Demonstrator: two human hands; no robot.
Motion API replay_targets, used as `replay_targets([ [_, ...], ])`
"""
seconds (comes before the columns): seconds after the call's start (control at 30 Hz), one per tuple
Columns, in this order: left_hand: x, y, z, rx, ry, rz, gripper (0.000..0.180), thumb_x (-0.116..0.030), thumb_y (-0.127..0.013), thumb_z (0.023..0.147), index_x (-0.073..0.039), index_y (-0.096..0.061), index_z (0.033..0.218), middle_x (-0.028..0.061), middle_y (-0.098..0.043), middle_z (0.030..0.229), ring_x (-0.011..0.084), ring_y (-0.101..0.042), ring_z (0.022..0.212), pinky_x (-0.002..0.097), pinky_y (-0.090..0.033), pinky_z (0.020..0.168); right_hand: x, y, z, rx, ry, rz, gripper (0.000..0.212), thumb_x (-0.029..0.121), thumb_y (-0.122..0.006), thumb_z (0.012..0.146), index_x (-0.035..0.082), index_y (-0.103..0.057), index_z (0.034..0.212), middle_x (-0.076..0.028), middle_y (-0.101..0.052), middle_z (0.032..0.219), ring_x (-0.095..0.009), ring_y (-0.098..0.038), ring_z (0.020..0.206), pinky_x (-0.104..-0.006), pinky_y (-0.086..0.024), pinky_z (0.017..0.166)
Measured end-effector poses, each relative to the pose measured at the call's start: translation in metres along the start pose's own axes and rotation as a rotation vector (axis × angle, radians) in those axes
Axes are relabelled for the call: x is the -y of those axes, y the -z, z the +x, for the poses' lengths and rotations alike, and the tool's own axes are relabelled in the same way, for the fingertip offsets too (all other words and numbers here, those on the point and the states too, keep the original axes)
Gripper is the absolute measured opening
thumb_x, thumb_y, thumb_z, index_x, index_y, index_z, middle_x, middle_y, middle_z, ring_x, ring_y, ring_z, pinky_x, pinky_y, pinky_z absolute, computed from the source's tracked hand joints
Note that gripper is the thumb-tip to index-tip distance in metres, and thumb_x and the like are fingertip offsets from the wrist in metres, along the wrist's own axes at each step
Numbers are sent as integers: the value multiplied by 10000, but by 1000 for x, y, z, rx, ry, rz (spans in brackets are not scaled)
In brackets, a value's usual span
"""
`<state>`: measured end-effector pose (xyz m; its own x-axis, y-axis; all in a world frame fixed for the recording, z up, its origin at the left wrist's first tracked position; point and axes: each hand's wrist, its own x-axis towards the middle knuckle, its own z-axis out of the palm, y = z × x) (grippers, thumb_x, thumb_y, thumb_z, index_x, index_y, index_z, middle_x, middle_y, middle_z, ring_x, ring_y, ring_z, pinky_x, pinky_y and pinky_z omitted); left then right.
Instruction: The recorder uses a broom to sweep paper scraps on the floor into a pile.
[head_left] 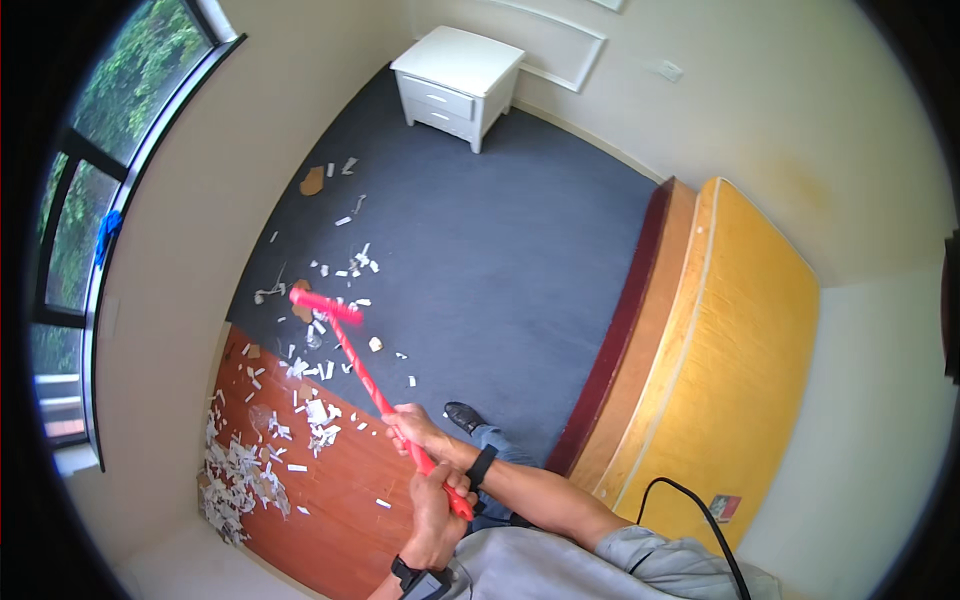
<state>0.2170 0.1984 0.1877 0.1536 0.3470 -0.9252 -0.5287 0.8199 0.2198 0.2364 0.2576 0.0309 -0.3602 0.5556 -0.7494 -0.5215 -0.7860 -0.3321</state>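
Both of my hands are wrapped round the handle of a red broom (366, 376). My right hand (413, 430) grips it partway down the handle, and my left hand (440, 503) holds it close to the top end. The broom's pinkish-red head (327, 306) is slightly blurred and lies among scraps on the dark carpet. Around it are white paper scraps (360, 262) and brown pieces (313, 181). A denser heap of paper scraps (240, 485) lies on the reddish wood floor at the left.
The blue-grey carpet (500, 250) meets the wood floor (340, 500). A white nightstand (455, 85) stands at the far wall. On the right, a yellow mattress (735, 350) leans against the wall beside a brown-edged panel (640, 320). A window (85, 230) is at the left.
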Motion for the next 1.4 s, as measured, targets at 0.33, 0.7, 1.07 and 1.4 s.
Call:
replay_targets([
  [0.33,-19,12,145,406,193,-237,140,-145,-444,949,-103,-394,825,-34,-362,541,59,-349,411,214,-255,378,66,103,85,-600,306,-366,142,147,-517,884,9,-487,896,-69,-510,602,-177,-489,373,-314,-429,323],
  [0.7,-30,96,88,97,149,-292,81,-143,-439,937,-117,-392,876,-46,-363,567,48,-349,424,210,-247,375,-48,29,114,-421,39,-438,183,84,-540,821,-5,-517,663,-91,-521,543,-226,-531,380,-366,-447,316],
  [1.07,12,116,2,191,21,-347,67,-89,-439,930,-112,-394,885,-26,-365,554,89,-386,424,245,-293,387,-79,-16,24,-258,109,-498,146,160,-501,891,25,-479,839,-47,-481,573,-153,-483,376,-300,-406,317],
  [1.4,13,194,63,390,135,-779,127,-96,-456,913,-78,-452,787,-36,-383,543,56,-370,403,209,-249,389,-120,2,78,-421,16,-561,140,52,-479,839,-10,-480,713,-96,-485,550,-204,-497,383,-346,-421,323],
])
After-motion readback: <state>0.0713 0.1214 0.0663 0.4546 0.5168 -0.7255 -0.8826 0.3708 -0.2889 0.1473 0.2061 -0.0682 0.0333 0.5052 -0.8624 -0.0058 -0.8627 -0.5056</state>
